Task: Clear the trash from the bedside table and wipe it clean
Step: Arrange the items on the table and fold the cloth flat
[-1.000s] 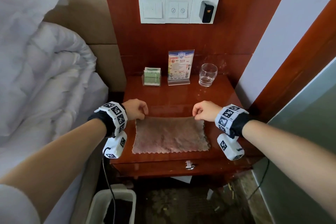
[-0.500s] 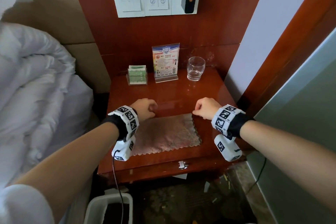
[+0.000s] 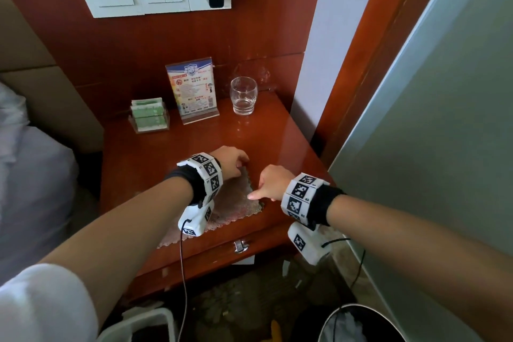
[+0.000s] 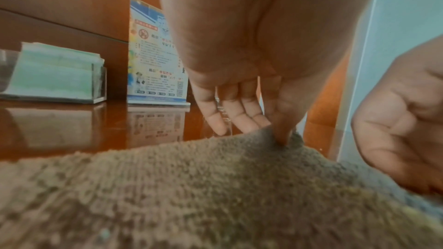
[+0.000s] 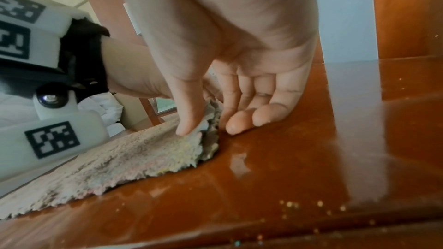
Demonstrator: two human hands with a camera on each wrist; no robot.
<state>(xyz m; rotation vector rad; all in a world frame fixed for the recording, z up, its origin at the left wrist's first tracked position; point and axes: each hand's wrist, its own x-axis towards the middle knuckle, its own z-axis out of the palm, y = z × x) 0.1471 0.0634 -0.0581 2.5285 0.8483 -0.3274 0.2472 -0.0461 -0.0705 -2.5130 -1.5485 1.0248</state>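
Left hand (image 3: 231, 159) and right hand (image 3: 273, 182), lower centre, each pinch the nubby, scallop-edged brown cloth (image 3: 240, 200), thumb against fingers, on the glossy wooden bedside table (image 3: 194, 141).

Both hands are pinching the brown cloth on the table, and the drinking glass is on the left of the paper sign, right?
Not quite. In the head view the glass stands to the right of the sign, not the left. The left hand and right hand do pinch the cloth on the table.
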